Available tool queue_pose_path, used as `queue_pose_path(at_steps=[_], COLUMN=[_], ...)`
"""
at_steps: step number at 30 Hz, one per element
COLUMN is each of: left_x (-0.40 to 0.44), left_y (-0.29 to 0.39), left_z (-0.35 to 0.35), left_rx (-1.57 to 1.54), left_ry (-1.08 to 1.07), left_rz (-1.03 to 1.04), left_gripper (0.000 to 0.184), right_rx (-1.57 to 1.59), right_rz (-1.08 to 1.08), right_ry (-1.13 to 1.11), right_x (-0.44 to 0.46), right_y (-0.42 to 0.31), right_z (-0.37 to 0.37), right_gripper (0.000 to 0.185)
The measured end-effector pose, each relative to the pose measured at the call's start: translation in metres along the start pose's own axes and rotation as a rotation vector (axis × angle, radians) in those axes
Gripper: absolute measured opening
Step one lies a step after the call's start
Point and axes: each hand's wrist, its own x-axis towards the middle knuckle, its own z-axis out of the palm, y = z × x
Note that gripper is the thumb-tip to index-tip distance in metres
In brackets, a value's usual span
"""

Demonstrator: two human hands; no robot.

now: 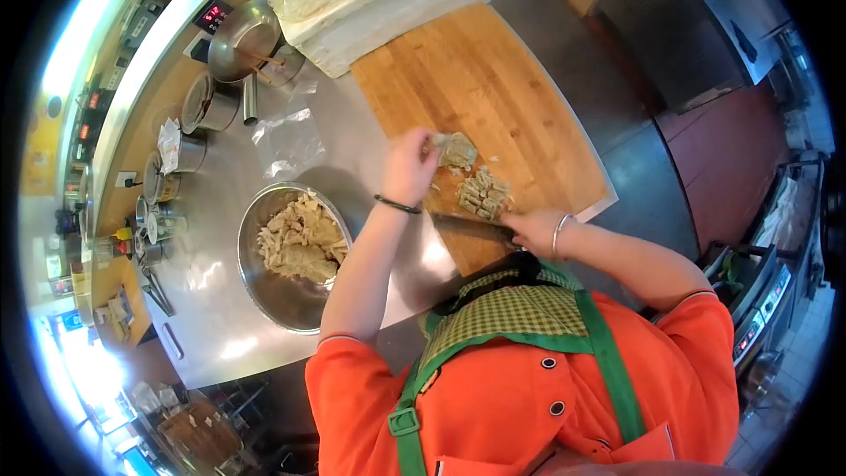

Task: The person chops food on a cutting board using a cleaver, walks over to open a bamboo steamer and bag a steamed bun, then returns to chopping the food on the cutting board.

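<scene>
On the wooden cutting board (520, 115) lie a flat pale piece of food (457, 152) and, nearer the body, a pile of cut strips (483, 193). My left hand (412, 163) has its fingers closed on the edge of the flat piece. My right hand (536, 231) is wrapped round the handle of a knife (471, 224), whose blade lies low over the board beside the strips. A metal bowl (251, 278) holding many pale pieces (304, 240) stands on the steel counter, left of my left forearm.
A white foam box (388, 22) with plastic on it stands behind the board. A clear plastic bag (289, 143) lies on the counter. Farther left are a metal pan (236, 40), several lidded pots and tongs (159, 293).
</scene>
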Motion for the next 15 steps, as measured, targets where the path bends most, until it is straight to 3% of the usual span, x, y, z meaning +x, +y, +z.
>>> queue_pose_path(at_steps=[5,7,9,15], left_x=[-0.033,-0.06,-0.09,-0.132], left_y=[0.013,0.016,0.004,-0.002], left_z=[-0.014,0.005,0.038,0.058], left_rx=[0.111,0.344,0.392,0.317], left_ry=[0.207,0.141,0.049,-0.005], left_rz=[0.11,0.348,0.318,0.287], left_gripper=[0.023,0.03,0.026,0.03], right_rx=[0.053,0.031,0.051,0.048], right_rz=[0.059,0.067,0.077,0.045], right_ry=[0.113,0.132,0.254,0.257], right_x=[0.008,0.012,0.013,-0.002], right_y=[0.027,0.036,0.042,0.02], right_z=[-0.026,-0.028,-0.027,-0.017], right_gripper=[0.031,0.03,0.029,0.029])
